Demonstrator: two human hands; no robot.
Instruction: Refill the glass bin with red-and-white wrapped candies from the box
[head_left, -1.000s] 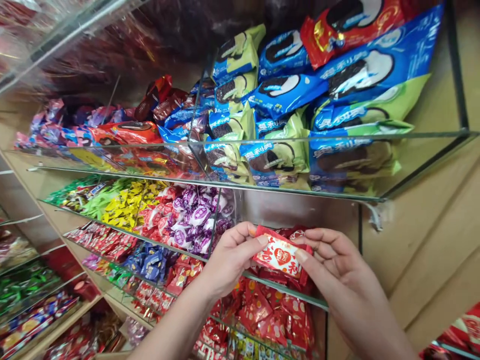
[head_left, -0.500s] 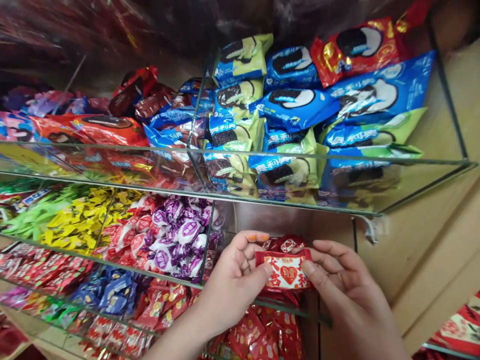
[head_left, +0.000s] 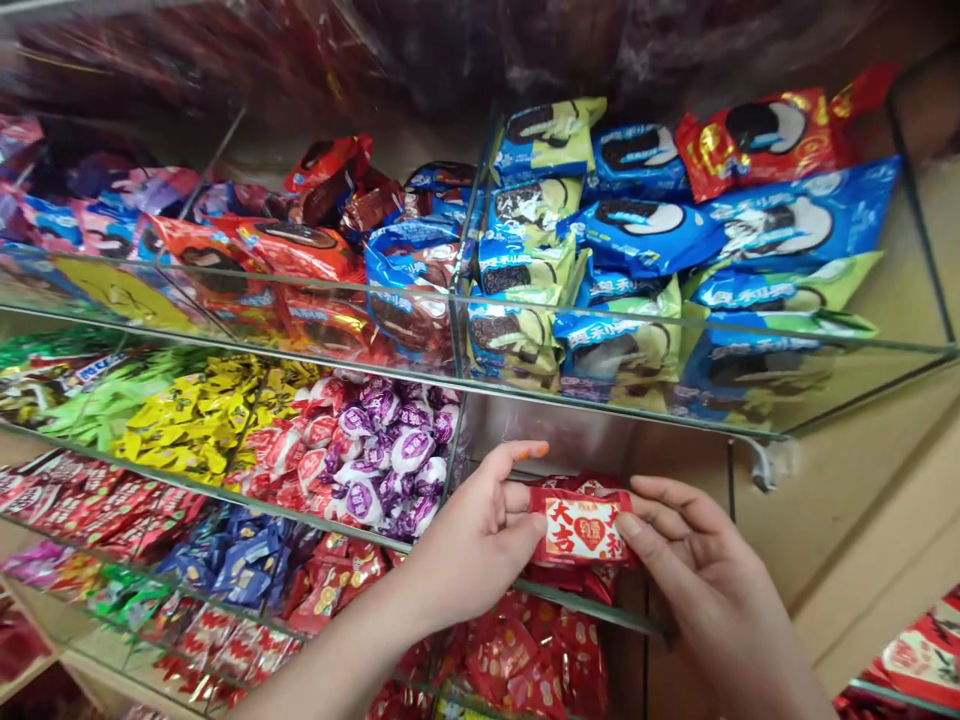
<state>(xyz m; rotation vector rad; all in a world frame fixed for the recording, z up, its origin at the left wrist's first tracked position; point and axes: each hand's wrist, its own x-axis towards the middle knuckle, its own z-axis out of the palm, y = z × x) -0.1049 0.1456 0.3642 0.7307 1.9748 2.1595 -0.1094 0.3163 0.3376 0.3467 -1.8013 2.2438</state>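
Left hand [head_left: 472,545], right hand [head_left: 694,570], pinching red sweet packet [head_left: 581,528]

The red candy [head_left: 582,528] I pinch between my left hand [head_left: 471,545] and right hand [head_left: 694,575] shows white characters 大, 吉 and 利 around a heart. The far blue cookie packs [head_left: 645,235] carry white lettering too blurred to read.

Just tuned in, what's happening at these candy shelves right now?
A person holds a small red candy packet between both hands: the left hand pinches its left end, the right hand its right end. They hold it over the glass edge of a bin of similar red packets. Beside it sits a bin of purple and white candies, and the glass shelf above carries blue and green cookie packs.
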